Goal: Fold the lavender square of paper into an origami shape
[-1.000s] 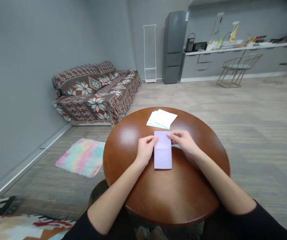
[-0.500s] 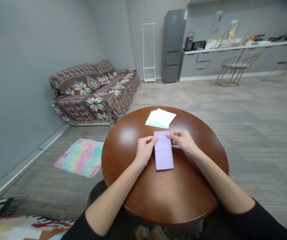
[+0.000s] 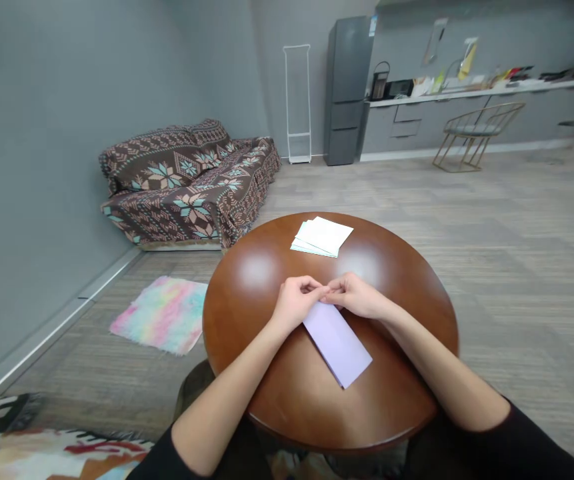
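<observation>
A folded sheet of lilac paper (image 3: 339, 343) slants over the round brown table (image 3: 251, 313), its lower end pointing toward the front right. My left hand (image 3: 299, 300) pinches its far end between thumb and fingers. Close beside it, my right hand (image 3: 354, 295) grips the same end, and the fingertips of both hands meet there. The far edge of the paper is hidden under my fingers. Behind my hands lies a fanned stack of pale sheets (image 3: 324, 235).
A patterned sofa (image 3: 181, 187) stands at the left, with a fluffy pastel rug (image 3: 167, 313) on the floor before it. Farther back are a white rack (image 3: 299, 135), a grey fridge (image 3: 349, 93), a kitchen counter (image 3: 417, 100) and a gold-framed chair (image 3: 477, 130).
The lilac paper has turned from nearly straight to slanted, and its near end has swung to the front right. Both hands have drawn together at its far end and moved slightly nearer.
</observation>
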Demonstrator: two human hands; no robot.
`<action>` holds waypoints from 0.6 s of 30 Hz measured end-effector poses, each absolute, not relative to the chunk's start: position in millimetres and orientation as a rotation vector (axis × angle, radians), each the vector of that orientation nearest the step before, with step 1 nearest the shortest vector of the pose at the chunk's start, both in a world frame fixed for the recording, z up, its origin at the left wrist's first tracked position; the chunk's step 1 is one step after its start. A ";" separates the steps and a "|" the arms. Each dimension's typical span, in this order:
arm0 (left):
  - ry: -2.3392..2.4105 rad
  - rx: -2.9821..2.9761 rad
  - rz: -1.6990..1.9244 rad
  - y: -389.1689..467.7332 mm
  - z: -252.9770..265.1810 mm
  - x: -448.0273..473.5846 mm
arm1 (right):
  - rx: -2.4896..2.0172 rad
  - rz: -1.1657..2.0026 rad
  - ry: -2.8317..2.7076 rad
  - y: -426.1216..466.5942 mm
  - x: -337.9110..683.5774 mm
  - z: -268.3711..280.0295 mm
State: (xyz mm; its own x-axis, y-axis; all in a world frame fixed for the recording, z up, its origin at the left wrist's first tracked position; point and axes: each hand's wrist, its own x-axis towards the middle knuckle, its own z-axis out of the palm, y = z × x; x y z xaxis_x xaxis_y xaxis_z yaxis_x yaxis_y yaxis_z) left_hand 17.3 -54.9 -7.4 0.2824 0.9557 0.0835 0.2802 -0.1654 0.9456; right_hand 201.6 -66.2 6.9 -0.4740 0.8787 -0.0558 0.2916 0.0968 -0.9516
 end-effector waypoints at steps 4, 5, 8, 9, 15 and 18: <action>1.202 1.669 0.947 -53.9 -10.9 17.8 | -1.175 1.359 -1.818 -65.0 200.4 5.5; 1.199 1.668 0.959 -53.2 -10.9 18.2 | -1.177 1.355 -1.809 -64.3 200.9 5.2; 1.208 1.607 1.074 -48.4 -8.5 16.9 | -1.196 1.350 -1.781 -61.7 205.4 6.2; 1.219 1.562 1.145 -45.8 -7.3 15.1 | -1.214 1.358 -1.769 -60.8 207.9 7.1; 1.286 1.308 1.412 -29.7 -7.0 -1.0 | -1.276 1.395 -1.606 -51.1 226.8 7.0; 1.236 1.230 1.364 -29.5 -10.1 -1.9 | -1.345 1.227 -1.388 -43.5 234.6 1.3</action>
State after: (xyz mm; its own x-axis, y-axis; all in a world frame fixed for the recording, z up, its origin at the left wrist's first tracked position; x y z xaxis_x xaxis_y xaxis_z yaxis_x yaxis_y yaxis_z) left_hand -1.9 -29.5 -10.1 -0.1059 0.9893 0.1003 0.0031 -0.1005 0.9949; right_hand 234.6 -43.5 1.3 -0.0861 0.9941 -0.0660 0.1870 -0.0490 -0.9811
